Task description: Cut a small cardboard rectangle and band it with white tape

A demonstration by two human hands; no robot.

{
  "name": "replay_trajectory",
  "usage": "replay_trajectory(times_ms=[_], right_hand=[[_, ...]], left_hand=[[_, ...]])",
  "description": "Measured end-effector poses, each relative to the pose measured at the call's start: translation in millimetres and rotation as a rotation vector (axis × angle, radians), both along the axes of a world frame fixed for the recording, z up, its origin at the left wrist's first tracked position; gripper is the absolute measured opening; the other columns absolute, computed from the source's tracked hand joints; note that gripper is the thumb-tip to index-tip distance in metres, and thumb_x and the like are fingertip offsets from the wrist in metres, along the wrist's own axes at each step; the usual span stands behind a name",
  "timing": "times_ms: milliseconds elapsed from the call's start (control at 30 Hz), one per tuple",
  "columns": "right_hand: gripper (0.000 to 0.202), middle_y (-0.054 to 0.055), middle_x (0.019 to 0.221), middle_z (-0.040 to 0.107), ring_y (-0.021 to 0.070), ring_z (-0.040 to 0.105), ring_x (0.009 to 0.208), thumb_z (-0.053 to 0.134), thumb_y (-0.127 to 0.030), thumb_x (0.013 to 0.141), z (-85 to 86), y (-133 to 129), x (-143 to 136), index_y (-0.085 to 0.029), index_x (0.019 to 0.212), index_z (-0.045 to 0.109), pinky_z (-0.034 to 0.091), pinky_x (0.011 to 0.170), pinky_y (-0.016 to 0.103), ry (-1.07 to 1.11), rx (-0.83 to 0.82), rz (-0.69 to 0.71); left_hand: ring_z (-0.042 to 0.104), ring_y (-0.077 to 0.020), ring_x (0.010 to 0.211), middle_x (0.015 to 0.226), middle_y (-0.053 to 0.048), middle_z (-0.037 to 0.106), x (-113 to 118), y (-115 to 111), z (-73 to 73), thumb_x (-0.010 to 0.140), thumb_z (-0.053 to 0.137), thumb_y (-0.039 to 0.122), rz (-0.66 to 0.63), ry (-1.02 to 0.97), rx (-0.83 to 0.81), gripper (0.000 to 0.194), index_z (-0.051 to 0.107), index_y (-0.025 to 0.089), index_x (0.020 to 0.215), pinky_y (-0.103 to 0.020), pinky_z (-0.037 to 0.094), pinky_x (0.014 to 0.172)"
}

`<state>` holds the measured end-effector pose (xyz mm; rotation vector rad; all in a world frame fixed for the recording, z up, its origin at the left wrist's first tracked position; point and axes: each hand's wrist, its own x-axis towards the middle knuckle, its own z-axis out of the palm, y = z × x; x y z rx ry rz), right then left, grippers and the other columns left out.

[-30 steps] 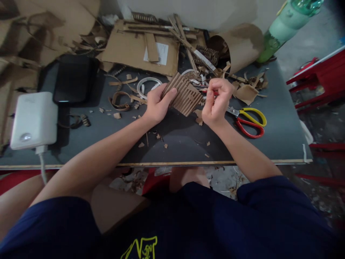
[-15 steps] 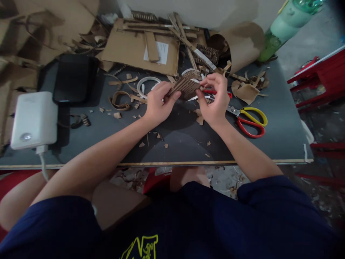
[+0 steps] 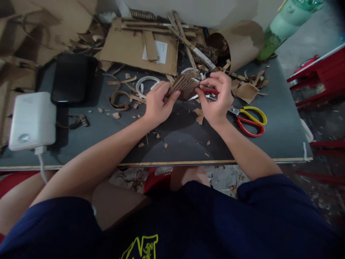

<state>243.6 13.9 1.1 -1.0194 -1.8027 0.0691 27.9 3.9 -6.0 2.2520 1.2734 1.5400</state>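
Observation:
A piece of corrugated cardboard [image 3: 185, 86], its ridges bare, is held tilted above the table. My left hand [image 3: 159, 102] grips its left edge between thumb and fingers. At its right edge, the thumb and fingertips of my right hand [image 3: 217, 99] pinch the cardboard's border; whether a torn scrap is between them I cannot make out. Beneath and behind my right hand lies a red-handled tool [image 3: 210, 91], partly covered. Scissors [image 3: 250, 120] with one yellow and one red handle rest just right of that hand. A roll of white tape [image 3: 138, 86] lies beyond my left hand.
A cardboard sheet [image 3: 121, 46] and cardboard strips [image 3: 183, 30] lie at the back, near a brown paper cylinder [image 3: 244, 43] and a green bottle [image 3: 283, 27]. On the left are a black case [image 3: 69, 79] and a white power bank [image 3: 33, 120] with a cable. Scraps litter the table.
The cardboard has turned slightly, so more of its ridged face shows. My right hand has shifted a little to the right. Both hands keep their hold.

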Motion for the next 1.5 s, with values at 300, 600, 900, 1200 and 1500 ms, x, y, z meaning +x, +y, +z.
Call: replay_trajectory(times_ms=[300, 600, 900, 1200, 1500], right_hand=[[0.043, 0.007, 0.114, 0.064, 0.0215, 0.069, 0.105, 0.052, -0.053, 0.098, -2.7, 3.9, 0.9, -0.030, 0.133, 0.043, 0.062, 0.095, 0.045, 0.012, 0.065, -0.010], [0.034, 0.009, 0.117, 0.065, 0.0228, 0.070, 0.105, 0.050, -0.054, 0.098, -1.2, 4.6, 0.7, -0.027, 0.119, 0.054, 0.061, 0.096, 0.045, 0.004, 0.025, -0.017], [0.045, 0.008, 0.117, 0.065, 0.0246, 0.067, 0.115, 0.048, -0.058, 0.097, -0.5, 4.9, 2.0, -0.028, 0.131, 0.048, 0.056, 0.103, 0.046, -0.007, -0.060, -0.011], [0.039, 0.007, 0.116, 0.062, 0.0224, 0.067, 0.109, 0.052, -0.052, 0.097, -3.6, 5.3, 3.2, -0.030, 0.129, 0.049, 0.059, 0.097, 0.043, -0.011, 0.014, -0.017], [0.033, 0.005, 0.107, 0.066, 0.0218, 0.069, 0.102, 0.053, -0.039, 0.097, 1.1, 2.5, 0.1, -0.028, 0.128, 0.046, 0.058, 0.095, 0.047, -0.049, 0.121, -0.023]], left_hand=[[0.060, -0.0176, 0.074, 0.081, -0.005, 0.060, -3.6, 2.4, 1.6, 0.102, 0.047, 0.055, -0.058, 0.021, 0.015, 0.039, 0.064, 0.021, 0.091, -0.030, 0.049, 0.069], [0.070, -0.0210, 0.093, 0.102, -0.009, 0.073, 1.6, -5.5, 2.0, 0.098, 0.055, 0.030, -0.186, 0.103, 0.002, 0.025, 0.068, 0.019, 0.117, -0.031, 0.056, 0.079], [0.070, -0.0203, 0.109, 0.117, -0.005, 0.074, 0.5, -8.9, 6.3, 0.102, 0.050, 0.027, -0.174, 0.076, -0.026, 0.030, 0.068, 0.020, 0.125, -0.032, 0.057, 0.096], [0.072, -0.0203, 0.101, 0.109, -0.006, 0.074, -0.8, -6.6, 2.5, 0.101, 0.052, 0.026, -0.163, 0.097, -0.034, 0.029, 0.066, 0.017, 0.125, -0.029, 0.058, 0.087], [0.071, -0.0214, 0.097, 0.099, -0.007, 0.074, -0.6, -8.1, 5.0, 0.100, 0.050, 0.028, -0.157, 0.123, -0.019, 0.027, 0.068, 0.017, 0.117, -0.032, 0.058, 0.086]])
